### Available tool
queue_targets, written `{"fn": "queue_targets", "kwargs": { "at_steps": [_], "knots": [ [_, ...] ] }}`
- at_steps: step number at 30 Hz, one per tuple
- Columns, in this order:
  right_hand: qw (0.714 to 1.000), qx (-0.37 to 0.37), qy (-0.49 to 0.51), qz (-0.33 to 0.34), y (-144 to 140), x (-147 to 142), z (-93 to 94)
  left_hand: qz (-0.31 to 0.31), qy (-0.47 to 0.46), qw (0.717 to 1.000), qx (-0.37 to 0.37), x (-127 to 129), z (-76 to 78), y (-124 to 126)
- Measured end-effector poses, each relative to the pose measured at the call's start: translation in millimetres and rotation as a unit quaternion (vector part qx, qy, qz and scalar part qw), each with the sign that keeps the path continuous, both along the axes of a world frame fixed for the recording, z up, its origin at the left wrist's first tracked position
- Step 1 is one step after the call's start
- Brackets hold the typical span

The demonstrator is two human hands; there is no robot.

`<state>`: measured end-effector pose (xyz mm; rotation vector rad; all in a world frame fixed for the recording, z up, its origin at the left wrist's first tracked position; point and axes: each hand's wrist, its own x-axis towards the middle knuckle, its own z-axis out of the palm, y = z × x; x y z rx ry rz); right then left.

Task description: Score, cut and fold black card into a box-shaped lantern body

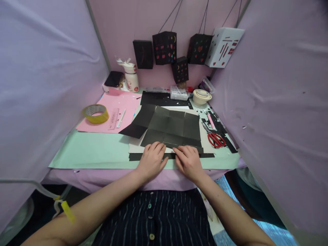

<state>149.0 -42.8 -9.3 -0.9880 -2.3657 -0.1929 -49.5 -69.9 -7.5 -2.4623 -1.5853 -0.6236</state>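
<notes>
A creased sheet of black paper (169,121) lies on a white board at the middle of the table, with fold lines across it and a narrow folded strip along its near edge. My left hand (153,158) is at that near edge, its curled fingers on the fold and its thumb below. Just to the right, my right hand (189,160) grips the same folded edge, index finger pointing inward. A small gap separates the two hands. What lies under the fingers is hidden. Another dark flap (139,122) angles off the sheet's left side.
Yellow tape (96,114), a clear ruler (113,119) and a white pen-like tool (121,118) lie on pink paper at left. Red-handled scissors (216,139), a pink cutter (211,121) and black scraps are at right. Decorated paper boxes (164,48) hang behind; a bottle (131,78) stands back left.
</notes>
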Motion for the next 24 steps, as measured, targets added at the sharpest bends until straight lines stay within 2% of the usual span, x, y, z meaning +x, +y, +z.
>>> {"fn": "queue_targets", "kwargs": {
  "at_steps": [8,19,24],
  "knots": [
    [0.998,-0.028,-0.055,0.023,13.3,-4.6,4.6,0.005,0.026,1.000,-0.010,0.5,0.3,-2.5],
    [0.989,0.009,-0.144,0.023,12.2,-8.3,9.3,-0.031,0.099,0.995,-0.013,1.8,11.3,3.3],
    [0.993,0.018,-0.118,-0.003,5.6,-10.6,10.1,-0.022,0.102,0.994,0.018,6.5,6.1,0.1]
  ]
}}
